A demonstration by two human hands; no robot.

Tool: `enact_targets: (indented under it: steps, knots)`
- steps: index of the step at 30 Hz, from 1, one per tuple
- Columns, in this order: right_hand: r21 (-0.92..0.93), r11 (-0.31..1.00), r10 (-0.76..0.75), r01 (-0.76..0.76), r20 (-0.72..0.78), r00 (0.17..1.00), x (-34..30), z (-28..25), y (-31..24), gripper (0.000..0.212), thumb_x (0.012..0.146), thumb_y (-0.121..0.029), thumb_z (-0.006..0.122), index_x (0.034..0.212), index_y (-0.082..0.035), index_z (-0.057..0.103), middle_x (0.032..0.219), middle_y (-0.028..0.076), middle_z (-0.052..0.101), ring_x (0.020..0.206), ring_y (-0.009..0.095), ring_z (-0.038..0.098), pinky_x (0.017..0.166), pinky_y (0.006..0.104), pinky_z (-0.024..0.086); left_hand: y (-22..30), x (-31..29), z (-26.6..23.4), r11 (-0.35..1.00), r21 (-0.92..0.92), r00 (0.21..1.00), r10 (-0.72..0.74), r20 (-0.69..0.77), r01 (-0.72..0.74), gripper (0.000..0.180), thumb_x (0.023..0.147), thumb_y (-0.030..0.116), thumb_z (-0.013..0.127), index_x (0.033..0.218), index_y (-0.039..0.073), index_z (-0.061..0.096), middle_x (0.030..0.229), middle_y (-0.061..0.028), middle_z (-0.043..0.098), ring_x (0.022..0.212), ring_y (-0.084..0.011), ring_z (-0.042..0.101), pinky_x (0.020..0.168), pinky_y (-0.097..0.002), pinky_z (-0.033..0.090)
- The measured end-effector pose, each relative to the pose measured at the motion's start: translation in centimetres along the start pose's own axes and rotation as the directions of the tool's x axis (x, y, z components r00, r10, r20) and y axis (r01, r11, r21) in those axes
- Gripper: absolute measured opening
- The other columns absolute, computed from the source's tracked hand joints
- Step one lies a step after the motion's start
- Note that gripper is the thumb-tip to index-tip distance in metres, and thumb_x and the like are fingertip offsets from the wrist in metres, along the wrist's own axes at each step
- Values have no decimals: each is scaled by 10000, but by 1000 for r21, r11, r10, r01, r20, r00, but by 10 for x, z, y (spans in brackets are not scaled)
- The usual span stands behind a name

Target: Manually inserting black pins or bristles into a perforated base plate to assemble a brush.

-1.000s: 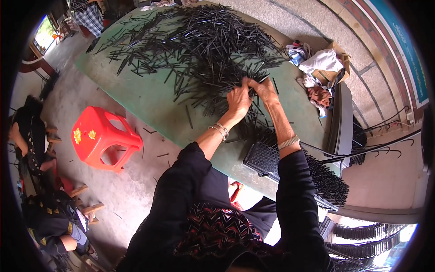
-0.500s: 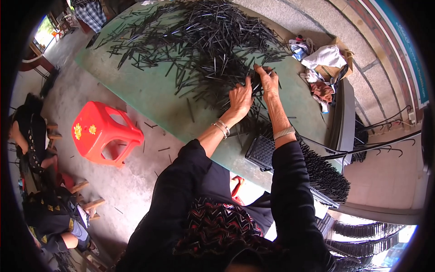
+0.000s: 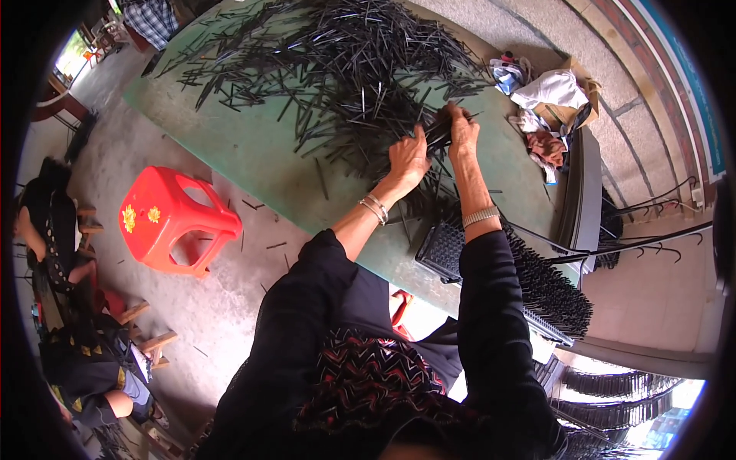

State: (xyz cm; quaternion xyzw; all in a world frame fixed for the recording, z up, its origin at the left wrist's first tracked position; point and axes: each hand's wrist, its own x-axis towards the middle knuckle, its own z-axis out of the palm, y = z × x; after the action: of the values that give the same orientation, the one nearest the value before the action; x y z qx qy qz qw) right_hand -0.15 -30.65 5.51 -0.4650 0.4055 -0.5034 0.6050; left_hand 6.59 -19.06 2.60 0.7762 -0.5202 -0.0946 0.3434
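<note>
Thin black sticks (image 3: 376, 54) lie in a large tangled heap over the far part of the green tabletop (image 3: 238, 153). A small bunch of these sticks is between my hands at the near end of the heap. My right hand (image 3: 464, 132) is closed on the bunch, with stick ends showing past its fingers. Just left of it, my left hand (image 3: 409, 159) has its fingers curled against the same sticks; its grip is partly hidden. Below my right wrist stands a black gridded block (image 3: 441, 249), beside a long rack packed with upright black sticks (image 3: 556, 295).
A red plastic stool (image 3: 180, 222) stands on the floor left of the table. Cloths and bags (image 3: 548, 92) fill a cardboard box at the far right. Black cables (image 3: 629, 249) cross at right. Two people (image 3: 92, 368) sit at the left edge; more racks (image 3: 613, 410) are lower right.
My right hand has shifted slightly right, apart from the left, and more of the bunch shows between them. The view has moved a little. My left hand stays nearly in place.
</note>
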Motion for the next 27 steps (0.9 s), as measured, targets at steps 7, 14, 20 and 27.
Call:
enact_targets:
  steps: [7,14,20,27]
  knots:
    - [329,944,37,4,-116,993,57,-36,-32,146,906,-69,562,975,48,507,755,196,648,585,322,663,493,402,569,-22,-6,-12,980,-102,983,-165,82,173,375,643,196,764,886,-37,599,847,-234,675,828,-384,670,725,-469,534]
    - [-24,997,70,-69,16,997,42,-39,-35,159,904,-155,596,860,-5,622,663,115,639,495,175,569,409,278,409,-38,40,-39,-91,-806,771,-247,587,584,174,794,117,728,883,-13,655,820,-130,678,670,-247,673,598,-350,595]
    - [-514,844,14,152,305,952,6,8,-12,224,836,-242,660,903,-30,694,653,8,589,554,109,514,524,267,404,-40,52,-17,-237,-836,848,-80,524,494,273,878,241,663,1037,22,631,950,-133,703,857,-259,695,753,-386,584]
    - [-355,930,-52,98,136,989,-43,51,-7,652,876,-486,601,1231,57,531,1148,223,611,1068,284,568,896,384,457,-23,14,-14,-338,-813,848,-72,524,474,349,885,299,673,1114,40,622,1065,-86,676,898,-232,674,759,-392,579]
